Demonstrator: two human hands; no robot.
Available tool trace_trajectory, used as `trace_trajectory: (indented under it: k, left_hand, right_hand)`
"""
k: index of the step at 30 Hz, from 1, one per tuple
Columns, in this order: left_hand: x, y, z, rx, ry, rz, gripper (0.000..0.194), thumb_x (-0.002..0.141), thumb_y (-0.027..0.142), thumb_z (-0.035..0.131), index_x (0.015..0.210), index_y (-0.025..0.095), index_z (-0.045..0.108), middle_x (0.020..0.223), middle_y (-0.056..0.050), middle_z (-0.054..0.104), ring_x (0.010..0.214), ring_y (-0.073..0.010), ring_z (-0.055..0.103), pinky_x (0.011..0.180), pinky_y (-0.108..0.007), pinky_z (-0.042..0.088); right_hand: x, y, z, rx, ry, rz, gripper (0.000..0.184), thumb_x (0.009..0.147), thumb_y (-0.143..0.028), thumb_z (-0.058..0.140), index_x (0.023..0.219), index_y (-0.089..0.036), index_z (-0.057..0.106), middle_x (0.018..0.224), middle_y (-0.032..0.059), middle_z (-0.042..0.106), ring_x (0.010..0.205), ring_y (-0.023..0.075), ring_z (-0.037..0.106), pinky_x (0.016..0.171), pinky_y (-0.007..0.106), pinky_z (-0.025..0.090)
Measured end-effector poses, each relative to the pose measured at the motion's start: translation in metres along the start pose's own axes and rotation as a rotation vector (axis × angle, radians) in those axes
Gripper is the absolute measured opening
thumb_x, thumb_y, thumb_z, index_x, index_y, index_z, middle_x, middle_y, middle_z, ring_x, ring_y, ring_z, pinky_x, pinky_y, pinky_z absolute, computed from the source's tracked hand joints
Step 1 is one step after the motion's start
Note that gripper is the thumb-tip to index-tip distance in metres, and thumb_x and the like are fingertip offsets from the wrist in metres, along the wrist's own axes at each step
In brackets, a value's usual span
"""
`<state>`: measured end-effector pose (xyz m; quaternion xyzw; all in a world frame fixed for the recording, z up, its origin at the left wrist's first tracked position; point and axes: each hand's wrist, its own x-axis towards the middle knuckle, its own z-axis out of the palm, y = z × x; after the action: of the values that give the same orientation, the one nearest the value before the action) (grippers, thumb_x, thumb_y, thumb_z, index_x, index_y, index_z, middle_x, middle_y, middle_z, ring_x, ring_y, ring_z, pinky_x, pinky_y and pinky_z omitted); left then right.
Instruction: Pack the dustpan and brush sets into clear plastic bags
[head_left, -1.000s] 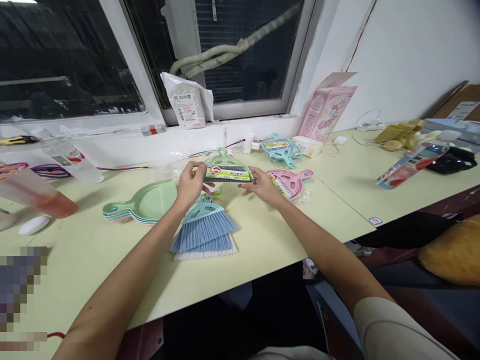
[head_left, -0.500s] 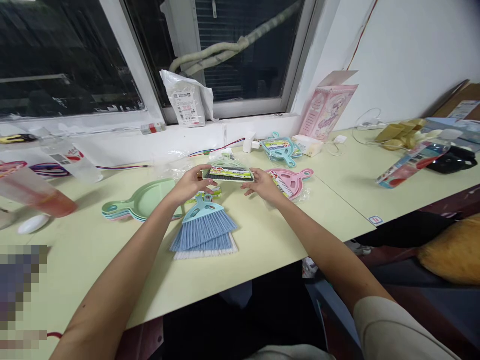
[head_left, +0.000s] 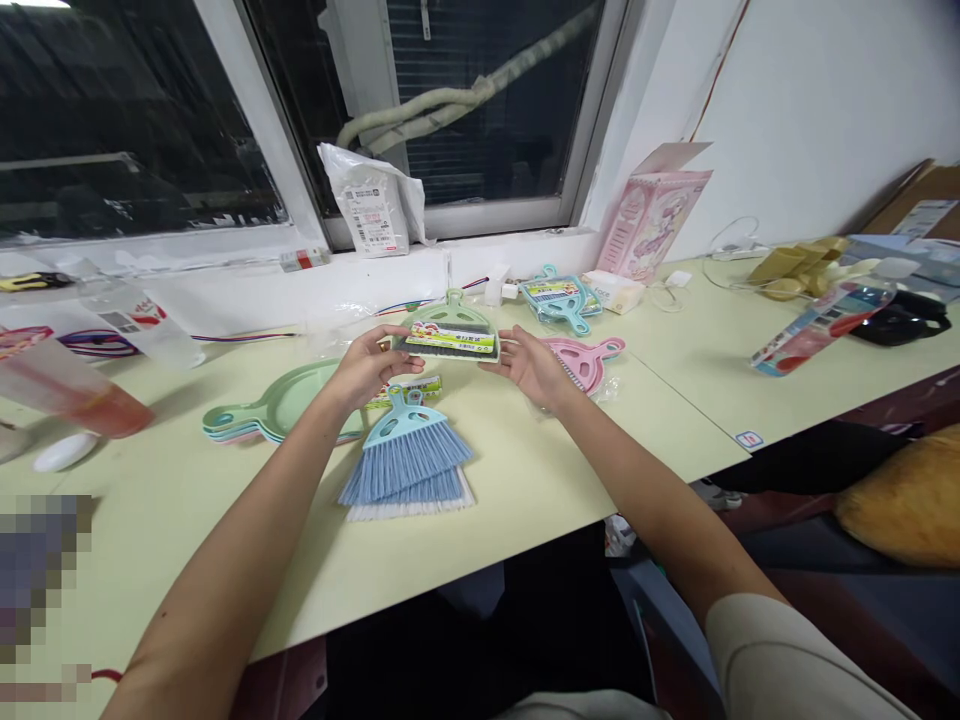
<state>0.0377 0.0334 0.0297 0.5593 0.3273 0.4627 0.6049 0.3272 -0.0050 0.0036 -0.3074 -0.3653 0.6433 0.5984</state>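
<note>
Above the pale table (head_left: 540, 480), the person's 2 hands, left (head_left: 364, 370) and right (head_left: 534, 368), grasp opposite ends of 1 green dustpan-and-brush set (head_left: 452, 338), behind the blue brushes (head_left: 409, 455).

Before me on the table (head_left: 540, 480) lay the loose brushes (head_left: 409, 460), the dustpans (head_left: 300, 400) just to their left, the cup (head_left: 82, 385) further left; off to my right was the bottle (head_left: 825, 320), and behind, on the sill (head_left: 390, 268), the parcel (head_left: 375, 210)!

Bright indoors | soft shadows — tabletop (head_left: 540, 470) | dark window (head_left: 150, 110), pale reflections | edges stretched — lower-left pixelated
</note>
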Motion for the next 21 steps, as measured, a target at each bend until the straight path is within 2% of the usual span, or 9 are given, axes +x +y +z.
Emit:
trace_trajectory:
  k: [2,5,9,12,14,18,21]
  left_hand:
    - [0.000,-0.001,-0.005,-0.009,-0.054,-0.048,0.047,0.073,0.010,0.080,0.117,0.014,0.064,0.083,-0.007,0.075,0.081,-0.0231,0.079,0.086,-0.039,0.064]
    - [0.001,-0.005,-0.010,-0.019,-0.098,-0.081,0.044,0.073,0.010,0.079,0.113,0.015,0.064,0.078,-0.006,0.074,0.076,-0.0227,0.078,0.079,-0.037,0.064]
    - [0.001,-0.004,-0.013,-0.046,-0.154,-0.105,0.041,0.071,0.008,0.077,0.109,0.017,0.066,0.073,-0.004,0.071,0.069,-0.0204,0.074,0.068,-0.032,0.062]
    - [-0.002,0.000,-0.016,-0.073,-0.177,-0.140,0.042,0.070,0.007,0.076,0.109,0.017,0.066,0.069,-0.003,0.068,0.060,-0.0171,0.069,0.059,-0.027,0.058]
    - [-0.003,0.001,-0.018,-0.095,-0.193,-0.169,0.042,0.069,0.006,0.075,0.109,0.018,0.066,0.065,-0.001,0.066,0.055,-0.0158,0.066,0.054,-0.025,0.054]
    - [-0.004,0.000,-0.022,-0.085,-0.272,-0.214,0.045,0.070,0.009,0.075,0.113,0.019,0.066,0.063,-0.001,0.065,0.053,-0.0168,0.065,0.050,-0.025,0.052]
    - [-0.005,0.000,-0.023,-0.068,-0.314,-0.238,0.045,0.073,0.011,0.075,0.117,0.019,0.066,0.064,-0.001,0.065,0.053,-0.0162,0.064,0.051,-0.025,0.052]
  right_hand:
    - [0.000,-0.004,0.001,0.080,0.035,0.111,0.032,0.100,-0.051,0.061,0.107,-0.020,0.054,0.093,0.0108,0.074,0.090,0.0261,0.075,0.080,0.045,0.067]
    - [0.001,-0.006,-0.001,0.110,0.068,0.250,0.037,0.104,-0.055,0.051,0.111,-0.019,0.053,0.088,0.0116,0.073,0.084,0.0266,0.075,0.075,0.043,0.066]
    - [0.000,-0.009,-0.007,0.106,-0.003,0.368,0.046,0.104,-0.062,0.045,0.114,-0.018,0.055,0.087,0.0119,0.074,0.080,0.0265,0.074,0.073,0.042,0.065]
    - [0.002,-0.012,-0.012,0.114,-0.031,0.359,0.051,0.102,-0.066,0.045,0.114,-0.018,0.058,0.086,0.0126,0.075,0.080,0.0272,0.074,0.072,0.042,0.064]
    - [0.003,-0.013,-0.015,0.123,-0.009,0.328,0.049,0.103,-0.063,0.045,0.112,-0.017,0.060,0.083,0.0122,0.075,0.078,0.0267,0.074,0.070,0.041,0.064]
    - [0.006,-0.012,-0.019,0.098,0.061,0.270,0.029,0.105,-0.045,0.050,0.104,-0.019,0.062,0.077,0.0068,0.075,0.066,0.0206,0.071,0.062,0.032,0.061]
    - [0.007,-0.013,-0.021,0.041,0.058,0.268,0.018,0.103,-0.033,0.051,0.098,-0.020,0.062,0.073,0.0033,0.074,0.059,0.0178,0.068,0.054,0.028,0.056]
